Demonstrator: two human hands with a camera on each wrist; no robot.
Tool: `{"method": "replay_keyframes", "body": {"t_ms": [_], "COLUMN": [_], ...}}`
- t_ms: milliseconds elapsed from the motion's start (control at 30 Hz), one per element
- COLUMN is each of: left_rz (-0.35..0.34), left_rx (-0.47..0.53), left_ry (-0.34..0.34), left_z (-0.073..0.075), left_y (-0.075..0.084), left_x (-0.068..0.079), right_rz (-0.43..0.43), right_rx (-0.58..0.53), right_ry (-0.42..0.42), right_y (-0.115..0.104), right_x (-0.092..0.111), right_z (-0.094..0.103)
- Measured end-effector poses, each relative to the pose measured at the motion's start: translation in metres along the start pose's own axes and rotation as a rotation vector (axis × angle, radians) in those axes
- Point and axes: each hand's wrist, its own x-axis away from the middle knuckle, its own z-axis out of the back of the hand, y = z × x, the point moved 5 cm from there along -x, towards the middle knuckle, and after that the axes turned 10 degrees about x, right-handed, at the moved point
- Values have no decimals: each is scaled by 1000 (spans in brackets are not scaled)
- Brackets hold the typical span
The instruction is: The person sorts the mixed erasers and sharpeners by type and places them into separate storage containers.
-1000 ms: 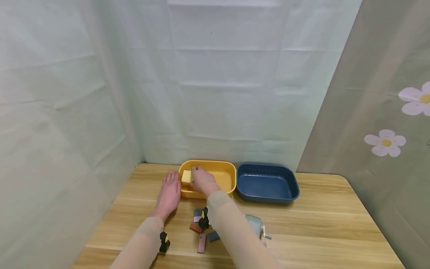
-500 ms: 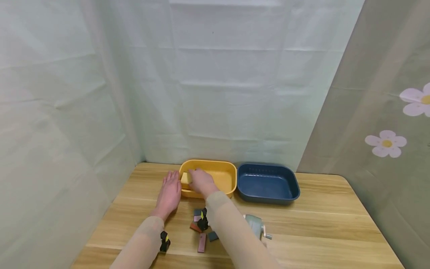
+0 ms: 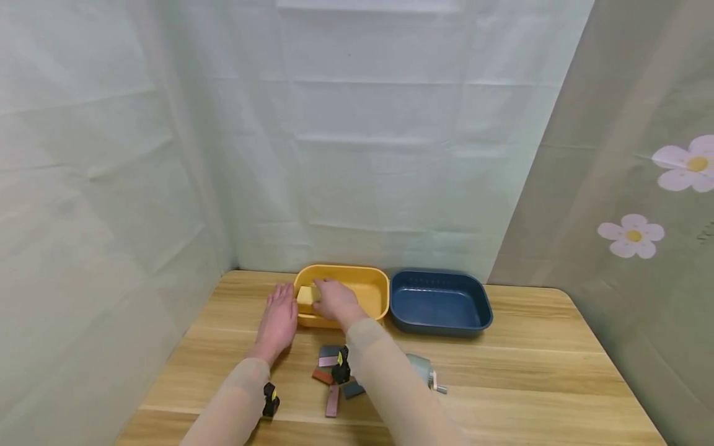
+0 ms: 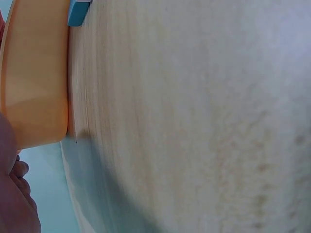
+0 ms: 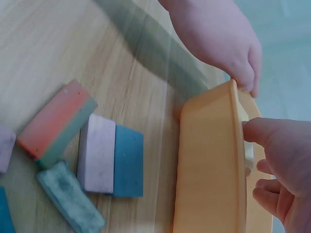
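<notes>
Inside the yellow bin [image 3: 364, 271], at its left end, lies a pale yellow block [image 3: 306, 300]. My right hand [image 3: 336, 302] reaches into the bin, thumb and index finger at the block's right end; in the right wrist view the right hand [image 5: 291, 155] has its other fingers curled, and the bin wall [image 5: 209, 165] hides most of the block. My left hand [image 3: 278, 317] lies along the bin's left outer side with fingers straight. The right wrist view shows the left hand [image 5: 218, 39] right at the rim's corner.
A dark blue bin [image 3: 440, 329] stands to the right of the yellow one. Several small coloured blocks, including an orange and green one [image 5: 56, 119] and a lilac one [image 5: 97, 155], lie before the yellow bin. A grey-green device with a crank [image 3: 419, 367] is partly behind my right forearm.
The pale yellow block has gone lower into the yellow bin, with my right hand following it down slightly. My left hand has stayed beside the bin.
</notes>
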Motion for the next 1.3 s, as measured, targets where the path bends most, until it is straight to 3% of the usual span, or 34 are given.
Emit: {"method": "replay_keyframes", "body": {"t_ms": [333,600,967,1300], "left_rz": [2,-1,3,-12], "left_rx": [4,0,7,-1], "left_ry": [1,0,-13,-12], "left_z": [3,3,4,4], "left_y": [3,2,2,1], "left_x": [3,4,4,3], "right_rz": [-14,27,42,59], "right_rx": [-31,0,-45,-17], "right_ry": [12,45,32,58], "right_y": [14,27,57,82], "right_x": [13,22,43,63], "right_z": [12,22,30,36]}}
